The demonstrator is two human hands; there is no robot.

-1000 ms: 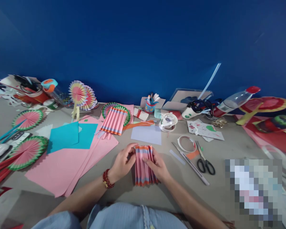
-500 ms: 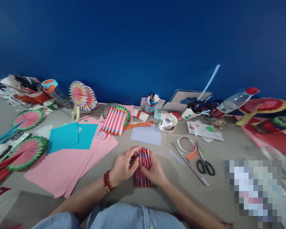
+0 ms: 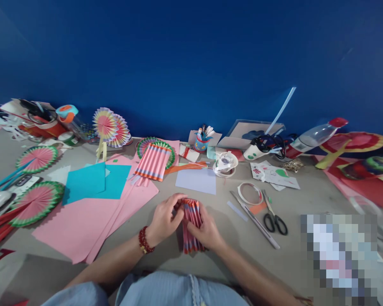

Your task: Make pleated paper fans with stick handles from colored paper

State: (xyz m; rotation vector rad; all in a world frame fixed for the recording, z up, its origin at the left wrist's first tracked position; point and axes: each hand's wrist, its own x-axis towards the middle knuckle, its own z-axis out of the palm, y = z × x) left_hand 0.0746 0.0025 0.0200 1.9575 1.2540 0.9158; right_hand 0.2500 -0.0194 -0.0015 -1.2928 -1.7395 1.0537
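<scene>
Between fingers [image 3: 195, 230], pleated paper [image 3: 192, 210] (narrower now)

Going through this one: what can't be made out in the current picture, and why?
All in the head view:
- Right hand: most fingertips, hidden by the pleated paper.
- Fans with green edges at the back: partly covered by a pleated pink sheet.
- Red strips: far ends cut off by the left edge.
- Lower right: contents masked by pixelation.

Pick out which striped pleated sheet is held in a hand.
The nearer striped sheet, gripped by the right hand; the other sheet lies farther back, over a green-edged fan.
</scene>
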